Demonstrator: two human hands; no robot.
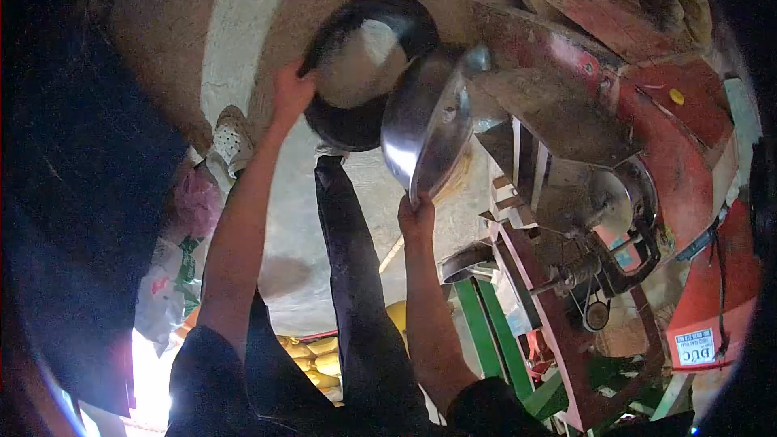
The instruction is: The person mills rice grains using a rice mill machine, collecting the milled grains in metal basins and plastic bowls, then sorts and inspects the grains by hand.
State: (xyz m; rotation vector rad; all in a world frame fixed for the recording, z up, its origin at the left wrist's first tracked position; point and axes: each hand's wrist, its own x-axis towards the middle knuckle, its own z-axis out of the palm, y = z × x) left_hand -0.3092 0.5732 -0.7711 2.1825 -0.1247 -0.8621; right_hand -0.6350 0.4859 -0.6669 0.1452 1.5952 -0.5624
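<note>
My left hand (293, 97) is closed on the left rim of a round black basin (333, 125). The middle of this basin shows greyish brown with a pale patch. Tilted on its side, a shiny metal basin (402, 133) overlaps the black one's right edge in this view. My right hand (417, 217) grips its lower rim, with the fingers partly hidden behind the metal.
On the right stands a machine with a red metal hopper (668, 154), a belt pulley (597, 316) and a green frame (486, 324). Yellow bags (324, 362) lie near my legs. Plastic bags (162, 291) and a perforated shoe (231, 142) are on the left.
</note>
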